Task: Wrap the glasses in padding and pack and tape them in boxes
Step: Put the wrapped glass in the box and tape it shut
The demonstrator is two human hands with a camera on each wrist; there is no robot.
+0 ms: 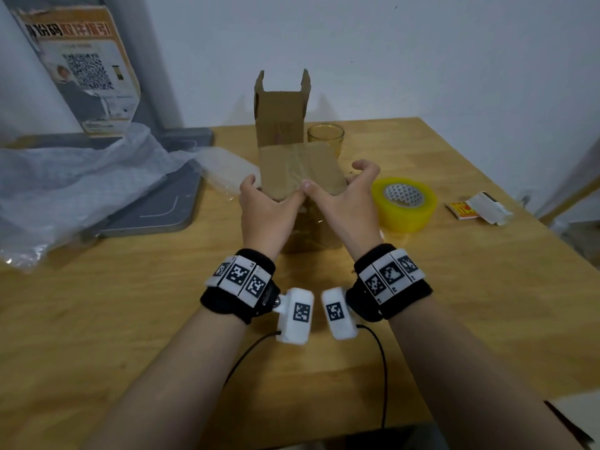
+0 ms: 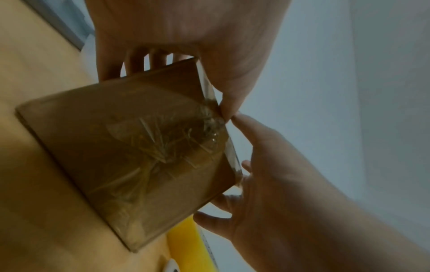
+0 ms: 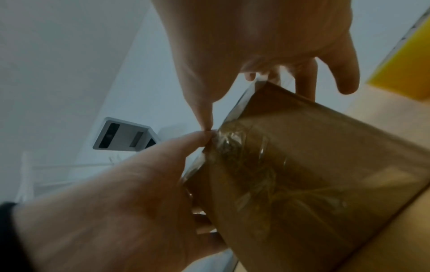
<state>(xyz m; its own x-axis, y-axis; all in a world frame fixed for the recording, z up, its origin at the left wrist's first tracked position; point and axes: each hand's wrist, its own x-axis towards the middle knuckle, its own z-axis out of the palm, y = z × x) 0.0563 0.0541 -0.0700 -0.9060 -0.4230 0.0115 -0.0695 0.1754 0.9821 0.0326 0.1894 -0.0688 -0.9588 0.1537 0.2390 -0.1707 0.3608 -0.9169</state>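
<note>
While both my hands hold it, the taped box (image 1: 302, 170) stands near the middle of the table (image 1: 130, 319), tipped a little toward me. My left hand (image 1: 264, 209) grips the left side of the box, with the fingers curled round behind it and the thumb pressed on the near top edge. My right hand (image 1: 344, 203) grips the right side the same way, and its thumb tip meets the left thumb tip at that edge. In the wrist views the clear tape (image 2: 167, 145) on the box looks wrinkled, and the two thumbs touch right at the corner where the tape folds over.

Behind this box, toward the far edge, stands an open box (image 1: 281, 115) with its flaps up. Just beside it on the right is a glass (image 1: 325, 138), bare and upright. A yellow tape roll (image 1: 404, 203) lies flat to the right of my right hand. Nearer the right edge lies a small packet (image 1: 477, 207). Padding sheets (image 1: 81, 190) are heaped at the left edge, partly over a grey stand base (image 1: 156, 206).
</note>
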